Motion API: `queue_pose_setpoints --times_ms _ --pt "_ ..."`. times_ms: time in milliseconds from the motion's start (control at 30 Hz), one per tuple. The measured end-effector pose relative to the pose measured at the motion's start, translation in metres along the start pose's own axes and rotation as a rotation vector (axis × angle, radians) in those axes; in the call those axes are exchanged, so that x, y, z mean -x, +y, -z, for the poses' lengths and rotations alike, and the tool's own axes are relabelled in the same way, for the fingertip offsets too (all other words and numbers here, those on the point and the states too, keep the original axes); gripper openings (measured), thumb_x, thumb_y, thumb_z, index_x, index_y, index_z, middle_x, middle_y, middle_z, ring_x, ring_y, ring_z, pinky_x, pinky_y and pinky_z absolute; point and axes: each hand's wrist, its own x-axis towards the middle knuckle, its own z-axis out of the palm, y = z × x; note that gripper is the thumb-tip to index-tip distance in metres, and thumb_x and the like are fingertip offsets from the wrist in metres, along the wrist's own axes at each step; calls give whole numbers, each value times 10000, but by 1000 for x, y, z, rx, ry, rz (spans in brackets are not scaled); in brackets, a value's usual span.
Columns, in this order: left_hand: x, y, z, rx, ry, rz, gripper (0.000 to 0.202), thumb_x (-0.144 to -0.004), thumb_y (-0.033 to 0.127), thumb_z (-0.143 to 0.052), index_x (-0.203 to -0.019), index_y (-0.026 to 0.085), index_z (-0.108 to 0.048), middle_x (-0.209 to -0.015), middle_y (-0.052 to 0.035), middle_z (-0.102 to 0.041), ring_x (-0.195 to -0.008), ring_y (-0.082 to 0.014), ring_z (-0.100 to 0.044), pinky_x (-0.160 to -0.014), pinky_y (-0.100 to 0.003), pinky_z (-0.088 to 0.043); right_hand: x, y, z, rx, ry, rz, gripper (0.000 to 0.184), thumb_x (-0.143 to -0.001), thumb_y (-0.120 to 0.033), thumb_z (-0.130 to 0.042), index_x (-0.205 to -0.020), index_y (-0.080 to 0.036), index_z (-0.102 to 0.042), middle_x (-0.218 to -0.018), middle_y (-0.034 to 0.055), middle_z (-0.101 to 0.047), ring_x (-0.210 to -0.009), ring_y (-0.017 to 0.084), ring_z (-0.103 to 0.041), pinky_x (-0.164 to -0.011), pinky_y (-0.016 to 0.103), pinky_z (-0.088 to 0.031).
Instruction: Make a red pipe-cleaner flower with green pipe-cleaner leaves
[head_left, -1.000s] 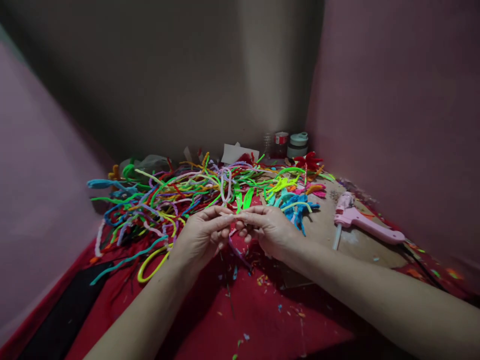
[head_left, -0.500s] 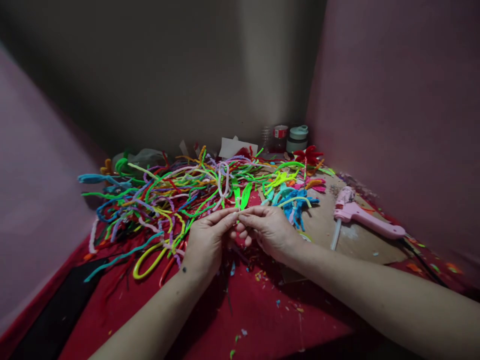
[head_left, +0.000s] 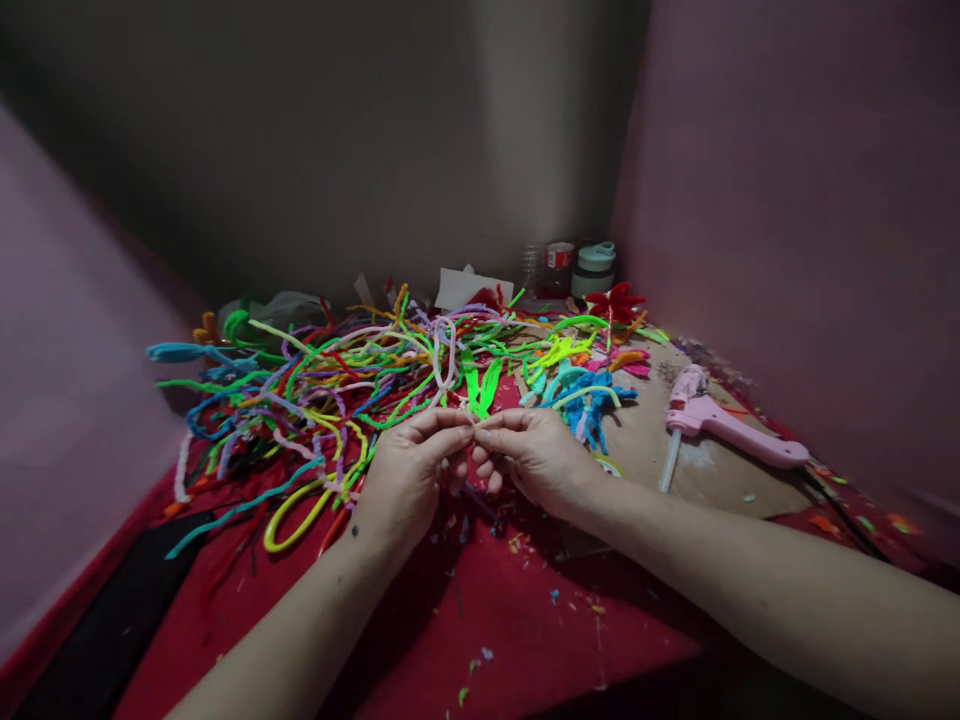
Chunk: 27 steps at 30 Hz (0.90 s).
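My left hand [head_left: 409, 472] and my right hand [head_left: 534, 457] meet fingertip to fingertip low over a red cloth [head_left: 517, 620]. Both pinch a small thin piece between thumb and forefinger; it is too small to name. Just beyond the fingertips lie two bright green pipe cleaner strips [head_left: 480, 385]. A big tangle of coloured pipe cleaners [head_left: 322, 385] spreads behind and to the left of my left hand. A yellow loop [head_left: 289, 515] lies on the cloth left of that hand.
A pink glue gun [head_left: 724, 425] rests on a cardboard sheet [head_left: 709, 480] at the right, its cord trailing off right. Blue pipe cleaner shapes [head_left: 589, 405] and a red pipe cleaner flower [head_left: 615, 302] sit behind. Jars [head_left: 596, 268] stand in the corner. Walls close in on three sides.
The hands stay pinched together at nearly the same spot. The view has tipped down a little, so the pile and jars sit slightly higher in the picture.
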Motion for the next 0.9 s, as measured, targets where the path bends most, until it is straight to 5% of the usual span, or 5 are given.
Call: queue_pose_setpoints --times_ms 400,700,900 --pt "12 5 -11 -363 93 -230 81 -695 138 -589 -753 154 -644 -523 47 -575 -409 -48 -453 -404 -146 -360 2 2 1 2 -55 25 188 -711 -282 -647 -707 -107 -578 -589 15 -581 -478 90 -550 -414 193 -443" --pt "11 8 -7 -365 32 -188 86 -707 210 -601 -765 178 -656 -526 23 -597 -384 -80 -473 -390 -179 -367 3 -7 -2 21 -57 -47 166 -701 -272 -619 -699 -114 -568 -561 2 -580 -426 74 -525 -380 178 -429" --pt "8 -1 4 -793 75 -506 120 -734 195 -569 -776 199 -682 -645 10 -641 -569 -105 -545 -585 -185 -416 3 -10 -2 49 -40 -87 85 -666 -196 -583 -650 -114 -568 -529 10 -576 -404 82 -513 -357 182 -417"
